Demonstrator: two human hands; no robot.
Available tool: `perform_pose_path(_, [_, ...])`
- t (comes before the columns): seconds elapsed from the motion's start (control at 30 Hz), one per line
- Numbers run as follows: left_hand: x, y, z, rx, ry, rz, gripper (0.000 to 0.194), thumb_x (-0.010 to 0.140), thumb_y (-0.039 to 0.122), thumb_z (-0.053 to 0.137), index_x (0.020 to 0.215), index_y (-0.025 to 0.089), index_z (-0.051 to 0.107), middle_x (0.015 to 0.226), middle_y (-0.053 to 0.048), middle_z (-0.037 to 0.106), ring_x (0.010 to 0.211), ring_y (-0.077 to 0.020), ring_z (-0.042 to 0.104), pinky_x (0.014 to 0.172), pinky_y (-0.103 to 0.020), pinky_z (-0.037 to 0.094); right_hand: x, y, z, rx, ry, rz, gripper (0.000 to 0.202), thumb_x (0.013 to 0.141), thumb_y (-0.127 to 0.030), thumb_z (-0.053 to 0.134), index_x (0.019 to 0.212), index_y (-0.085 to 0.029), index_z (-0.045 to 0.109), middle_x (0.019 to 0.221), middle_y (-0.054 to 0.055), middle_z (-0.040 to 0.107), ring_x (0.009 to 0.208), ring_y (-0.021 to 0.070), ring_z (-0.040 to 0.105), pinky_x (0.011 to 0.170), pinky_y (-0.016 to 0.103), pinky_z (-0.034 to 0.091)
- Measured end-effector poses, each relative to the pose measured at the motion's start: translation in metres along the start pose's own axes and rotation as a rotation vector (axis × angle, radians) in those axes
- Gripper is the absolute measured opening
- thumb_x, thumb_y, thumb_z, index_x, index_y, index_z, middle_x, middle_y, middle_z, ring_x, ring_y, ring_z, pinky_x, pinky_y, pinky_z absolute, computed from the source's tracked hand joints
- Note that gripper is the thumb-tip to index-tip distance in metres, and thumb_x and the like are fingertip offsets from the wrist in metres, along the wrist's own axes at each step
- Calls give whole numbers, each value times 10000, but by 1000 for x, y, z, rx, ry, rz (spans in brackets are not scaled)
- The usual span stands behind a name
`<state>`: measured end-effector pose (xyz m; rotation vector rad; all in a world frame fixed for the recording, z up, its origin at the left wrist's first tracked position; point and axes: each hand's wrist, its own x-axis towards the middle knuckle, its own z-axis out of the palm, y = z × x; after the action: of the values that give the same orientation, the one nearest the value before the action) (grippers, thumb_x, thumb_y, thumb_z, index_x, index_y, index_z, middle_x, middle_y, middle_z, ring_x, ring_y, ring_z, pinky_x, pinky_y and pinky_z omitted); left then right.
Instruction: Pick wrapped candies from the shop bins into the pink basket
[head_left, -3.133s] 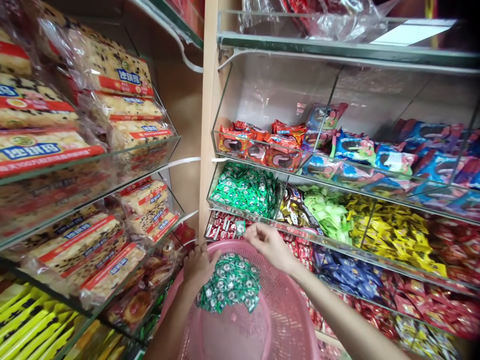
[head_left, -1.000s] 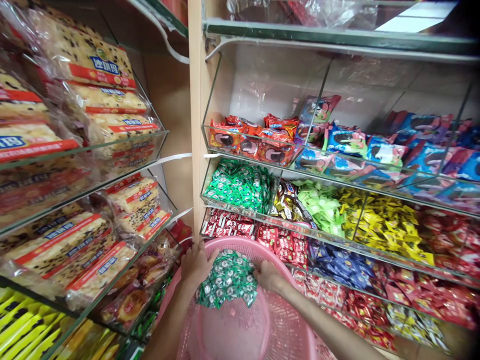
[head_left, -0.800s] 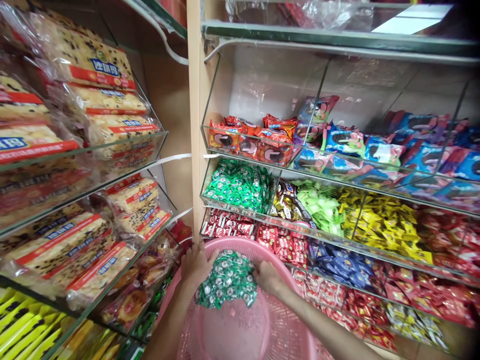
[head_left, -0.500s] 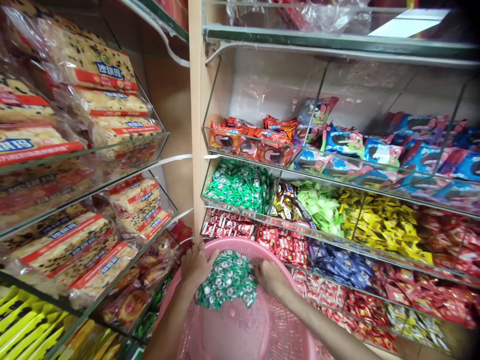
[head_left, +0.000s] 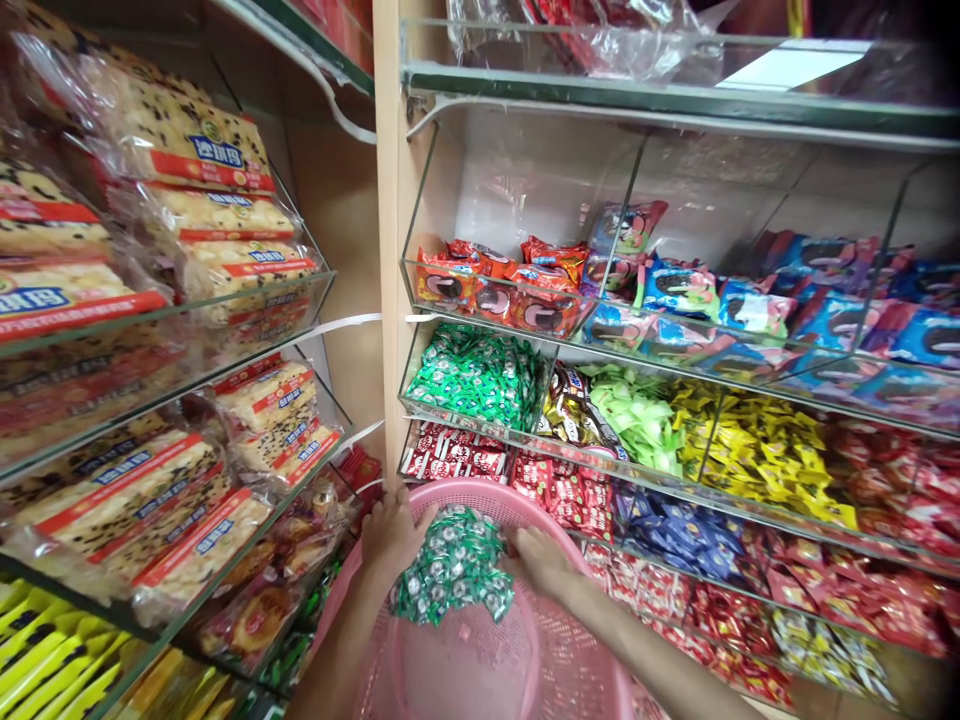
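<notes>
A pink plastic basket (head_left: 487, 492) is tilted below the shelves, with a pile of green-wrapped candies (head_left: 454, 566) against its far side. My left hand (head_left: 391, 532) is at the basket's left rim beside the pile, its thumb reaching inward. On the pile's right side, my right hand (head_left: 534, 558) has its fingers curled at the candies' edge; what its fingertips hold, if anything, is hidden. Just beyond the basket, more green candies (head_left: 477, 378) fill a shelf compartment.
Clear-fronted shelves of packaged pastries (head_left: 217, 150) rise at the left. A wooden post (head_left: 390, 240) divides them from the right shelves, which hold yellow candies (head_left: 757, 450), blue candies (head_left: 679, 530), red packets (head_left: 454, 455) and blue cookie packs (head_left: 679, 288). A glass shelf edge (head_left: 675, 105) crosses above.
The view has shifted slightly. My right hand has moved a little left, closer against the green candies. My left hand and the basket look nearly unchanged.
</notes>
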<state>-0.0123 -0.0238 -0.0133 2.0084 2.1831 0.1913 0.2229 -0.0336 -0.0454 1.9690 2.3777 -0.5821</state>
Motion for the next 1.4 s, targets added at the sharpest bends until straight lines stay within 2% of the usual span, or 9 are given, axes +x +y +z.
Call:
perform_pose_path(0.13, [0, -2, 1, 8, 16, 1, 598, 883, 550, 335, 1240, 107, 518, 1118, -184, 621, 1031, -315, 575, 812, -393, 433, 0, -2, -1, -82, -10, -57, 236, 811, -310, 611, 978, -144, 627, 960, 96, 649, 894, 227, 579, 715, 281, 376])
perform_pose_path(0.23, [0, -4, 1, 14, 12, -3, 602, 888, 547, 322, 1234, 96, 520, 1103, -185, 627, 1023, -318, 579, 799, -395, 441, -4, -12, -14, -61, -2, -80, 193, 808, -316, 614, 905, -151, 637, 899, 81, 654, 840, 209, 583, 681, 268, 369])
perform_pose_path(0.37, [1, -3, 1, 22, 19, 0, 601, 895, 538, 305, 1231, 89, 522, 1138, -194, 611, 1034, -325, 575, 813, -408, 439, -9, -40, -60, 35, 64, -150, 199, 822, -365, 584, 767, -178, 617, 736, 35, 637, 683, 161, 558, 581, 246, 321])
perform_pose_path(0.5, [2, 0, 0, 19, 10, 12, 585, 895, 534, 315, 1225, 101, 529, 1152, -188, 608, 1036, -324, 575, 816, -404, 437, -3, -71, -117, 136, 231, -285, 214, 866, -378, 510, 820, -189, 600, 681, 22, 624, 623, 143, 543, 570, 231, 316])
perform_pose_path(0.7, [4, -2, 2, -5, -1, -2, 616, 886, 552, 312, 1254, 99, 508, 1143, -182, 610, 1039, -324, 571, 835, -404, 423, 56, -88, -169, 238, 512, -435, 150, 883, -279, 492, 979, -194, 570, 663, -23, 611, 596, 120, 531, 597, 208, 339])
perform_pose_path(0.8, [4, -5, 5, -17, -9, -21, 620, 885, 547, 309, 1281, 104, 485, 1168, -182, 597, 1065, -317, 554, 849, -397, 417, 90, -95, -175, 221, 516, -389, 182, 858, -277, 541, 1017, -196, 572, 688, -25, 628, 620, 121, 549, 601, 207, 345])
perform_pose_path(0.93, [4, -9, 6, -25, -10, -38, 588, 888, 530, 312, 1262, 117, 499, 1169, -171, 595, 1067, -308, 553, 847, -394, 418, 112, -107, -170, 148, 479, -310, 314, 826, -432, 581, 1034, -198, 589, 725, 0, 650, 686, 146, 590, 603, 221, 350])
perform_pose_path(1.1, [4, -12, 4, -18, -1, -44, 580, 891, 527, 309, 1248, 114, 506, 1127, -157, 613, 1038, -307, 568, 845, -389, 416, 113, -112, -163, 57, 500, -185, 484, 794, -589, 553, 1080, -201, 592, 847, 59, 672, 831, 203, 625, 646, 250, 375])
perform_pose_path(1.4, [4, -2, 1, -3, -32, -20, 582, 892, 515, 310, 1268, 112, 497, 1190, -192, 576, 1080, -321, 542, 849, -409, 411, 112, -115, -166, -21, 468, -127, 523, 780, -588, 578, 1131, -200, 590, 965, 100, 677, 930, 233, 624, 715, 278, 413])
